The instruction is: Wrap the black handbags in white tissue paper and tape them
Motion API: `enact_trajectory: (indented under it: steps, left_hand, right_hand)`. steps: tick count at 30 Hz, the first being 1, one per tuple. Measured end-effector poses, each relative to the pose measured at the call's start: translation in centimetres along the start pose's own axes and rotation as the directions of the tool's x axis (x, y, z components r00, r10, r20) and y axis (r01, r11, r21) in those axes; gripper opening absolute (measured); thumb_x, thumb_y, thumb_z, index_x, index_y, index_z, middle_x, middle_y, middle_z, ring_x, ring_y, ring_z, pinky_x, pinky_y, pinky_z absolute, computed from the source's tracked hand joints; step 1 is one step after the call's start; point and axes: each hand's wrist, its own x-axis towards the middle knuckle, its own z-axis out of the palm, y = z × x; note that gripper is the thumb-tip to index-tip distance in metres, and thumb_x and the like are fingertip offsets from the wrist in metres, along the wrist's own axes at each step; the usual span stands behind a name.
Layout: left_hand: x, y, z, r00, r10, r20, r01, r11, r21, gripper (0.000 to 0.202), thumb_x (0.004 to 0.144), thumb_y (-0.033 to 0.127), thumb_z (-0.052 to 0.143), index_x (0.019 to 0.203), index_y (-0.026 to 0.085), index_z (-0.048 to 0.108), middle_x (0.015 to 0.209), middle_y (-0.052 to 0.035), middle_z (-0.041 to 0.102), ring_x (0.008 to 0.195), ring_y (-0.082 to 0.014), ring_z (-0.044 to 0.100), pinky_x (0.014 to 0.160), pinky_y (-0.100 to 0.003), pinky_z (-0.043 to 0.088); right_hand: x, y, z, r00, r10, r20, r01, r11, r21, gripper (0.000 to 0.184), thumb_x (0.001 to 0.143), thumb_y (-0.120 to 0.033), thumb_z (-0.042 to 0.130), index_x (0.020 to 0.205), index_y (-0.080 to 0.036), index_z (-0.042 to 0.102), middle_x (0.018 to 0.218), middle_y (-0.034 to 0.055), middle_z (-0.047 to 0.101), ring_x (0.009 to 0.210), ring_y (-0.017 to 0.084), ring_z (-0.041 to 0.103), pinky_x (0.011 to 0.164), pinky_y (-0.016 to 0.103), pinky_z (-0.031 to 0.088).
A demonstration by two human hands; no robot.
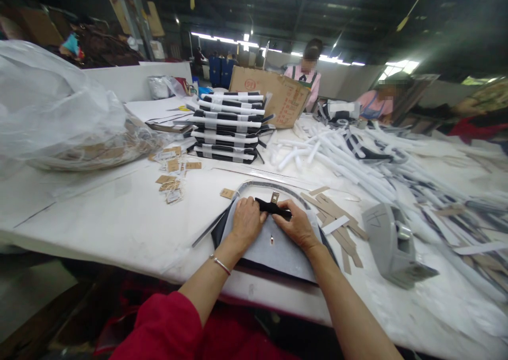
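A black handbag (219, 235) lies flat at the table's front edge, its front covered by a white sheet (254, 254). Above the sheet curves a wrapped handle (293, 187). My left hand (246, 219) is closed on the left end of a black strap or flap (272, 207) at the top of the bag. The fingers of my right hand (297, 226) pinch that black piece's right end. A metal clasp plate (274, 197) sticks up just behind it. Lower on the sheet, a small metal fitting (272, 239) shows through a slit. My fingertips are partly hidden.
Left are scattered tan tags (170, 180) and a big plastic bag (59, 106). Behind stand stacked wrapped black bags (228, 129) and a cardboard box (270, 92). Cardboard strips (337, 217), a grey tape dispenser (391, 243) and white foam tubes (337, 153) lie right. Two people work beyond.
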Motion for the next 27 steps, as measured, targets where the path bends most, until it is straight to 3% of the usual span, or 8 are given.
enact_trajectory:
  steps: [2,6,10,12,16,20,24,27]
  left_hand:
    - [0.1,-0.2,0.0,1.0,-0.014,-0.006,0.013,0.999,-0.047,0.016,0.089,0.032,0.06,0.088,0.017,0.057,0.094,-0.0104,0.06,0.096,-0.0287,0.056,0.089,-0.045,0.043]
    - [0.2,-0.6,0.1,0.995,-0.077,-0.059,0.065,0.981,-0.181,0.014,0.083,0.02,0.062,0.089,0.02,0.049,0.093,-0.0066,0.057,0.095,-0.0259,0.056,0.088,-0.043,0.046]
    - [0.2,-0.9,0.5,0.986,-0.126,-0.105,0.083,0.934,-0.348,0.032,0.072,0.006,0.059,0.096,0.02,0.045,0.105,-0.0076,0.054,0.105,-0.0249,0.054,0.092,-0.041,0.048]
    - [0.1,-1.1,0.7,0.987,-0.115,-0.113,0.063,0.92,-0.386,0.044,0.068,0.003,0.057,0.105,0.02,0.043,0.114,-0.0099,0.052,0.114,-0.0261,0.052,0.098,-0.043,0.046]
    - [0.0,-1.2,1.1,0.992,-0.072,-0.106,0.025,0.92,-0.39,0.058,0.065,-0.002,0.052,0.118,0.018,0.04,0.122,-0.0128,0.053,0.121,-0.0279,0.05,0.106,-0.047,0.042]
    - [0.0,-1.3,1.2,0.994,-0.058,-0.097,0.014,0.913,-0.408,0.054,0.067,-0.004,0.047,0.116,0.019,0.044,0.12,-0.0119,0.055,0.122,-0.0274,0.052,0.106,-0.049,0.042]
    - [0.0,-1.6,1.1,0.995,-0.046,-0.09,0.0,0.891,-0.454,0.049,0.069,-0.004,0.044,0.112,0.018,0.049,0.117,-0.0116,0.059,0.118,-0.0252,0.054,0.105,-0.046,0.044]
    - [0.0,-2.0,0.9,0.995,-0.043,-0.088,-0.008,0.863,-0.505,0.052,0.067,-0.006,0.041,0.112,0.018,0.051,0.117,-0.0106,0.061,0.117,-0.022,0.055,0.105,-0.041,0.045]
  right_hand:
    - [-0.1,0.0,-0.2,0.998,0.005,0.064,-0.004,1.0,-0.013,0.019,0.08,-0.026,0.058,0.098,-0.021,0.061,0.094,0.0047,0.071,0.088,0.022,0.065,0.085,0.036,0.05]
    - [-0.1,0.1,-0.7,0.997,-0.041,0.069,0.042,0.999,-0.008,0.026,0.078,-0.021,0.054,0.102,-0.022,0.061,0.102,0.0055,0.071,0.097,0.022,0.065,0.091,0.037,0.049]
    - [-0.5,-0.2,-1.1,0.996,0.058,0.064,-0.058,0.998,0.002,0.044,0.073,-0.016,0.055,0.117,-0.022,0.054,0.09,0.0017,0.068,0.085,0.02,0.065,0.081,0.034,0.051]
    - [-0.7,-0.6,-1.2,0.995,0.012,0.098,-0.011,1.0,-0.01,0.051,0.074,-0.014,0.057,0.124,-0.021,0.052,0.09,0.0014,0.066,0.087,0.02,0.063,0.084,0.034,0.049]
    - [-0.7,-1.7,-1.4,0.961,-0.144,0.235,0.171,0.98,-0.098,0.032,0.083,-0.021,0.063,0.115,-0.024,0.065,0.102,0.0063,0.064,0.101,0.023,0.058,0.093,0.038,0.046]
    - [-0.6,-2.7,-1.5,0.94,-0.257,0.222,0.28,0.957,-0.08,0.017,0.088,-0.026,0.063,0.102,-0.021,0.071,0.116,0.0098,0.065,0.111,0.024,0.057,0.1,0.041,0.044]
    - [-1.2,-3.0,-2.3,0.915,-0.275,0.295,0.281,0.96,0.023,0.022,0.093,-0.022,0.053,0.106,-0.023,0.071,0.108,0.0065,0.073,0.104,0.02,0.066,0.096,0.037,0.05]
    - [-2.3,-3.1,-3.0,0.928,-0.227,0.294,0.229,0.973,0.03,0.024,0.091,-0.019,0.056,0.11,-0.024,0.071,0.111,0.0047,0.074,0.104,0.02,0.069,0.096,0.036,0.053]
